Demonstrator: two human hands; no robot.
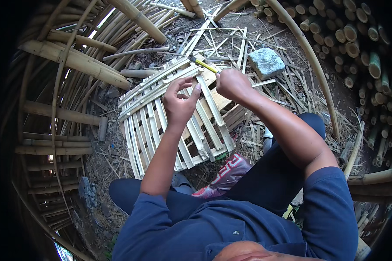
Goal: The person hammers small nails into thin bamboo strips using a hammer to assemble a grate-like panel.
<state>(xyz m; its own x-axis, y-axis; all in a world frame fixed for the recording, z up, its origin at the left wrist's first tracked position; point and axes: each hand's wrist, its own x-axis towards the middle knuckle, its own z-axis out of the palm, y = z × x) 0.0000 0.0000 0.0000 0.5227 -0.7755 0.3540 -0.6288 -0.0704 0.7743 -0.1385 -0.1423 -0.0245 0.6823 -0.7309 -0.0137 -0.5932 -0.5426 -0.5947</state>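
Observation:
In front of me lies a slatted panel of split bamboo strips (pixel 151 116), with crosswise strips over parallel ones. My right hand (pixel 233 85) is closed round the yellow handle of a hammer (pixel 206 65), whose dark head points left over the panel's far part. Just above the crosswise strips is my left hand (pixel 180 103), its fingers curved and its thumb apart from them. Nothing shows between those fingers. Under the panel, a wooden board or block (pixel 231 116) shows partly at the right side.
A pale stone block (pixel 266 63) sits beyond my right hand among scattered bamboo splints. Stacked bamboo poles (pixel 352 35) fill the far right. Bamboo framework (pixel 76 61) stands on the left. A red and white printed bag (pixel 225 176) lies between my legs.

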